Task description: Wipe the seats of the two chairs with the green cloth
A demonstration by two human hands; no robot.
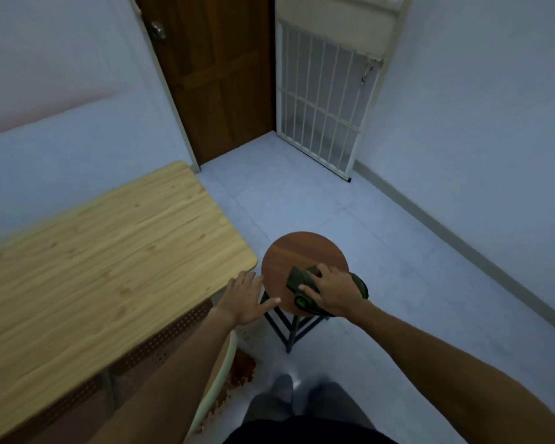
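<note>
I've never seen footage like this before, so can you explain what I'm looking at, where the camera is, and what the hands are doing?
There is no machine here. This is a single picture from a wide-angle camera worn on a person's head, looking forward and down, so the two bare arms reaching out from the bottom are the wearer's own. The right hand is flat on a folded green cloth, pressing it onto the round brown seat of a stool. The left hand is open, fingers spread, at the seat's left edge; whether it touches the seat is hard to tell. On the left stands a light wooden table with nothing on the part in view. Beyond are a brown door and a white barred gate.
</note>
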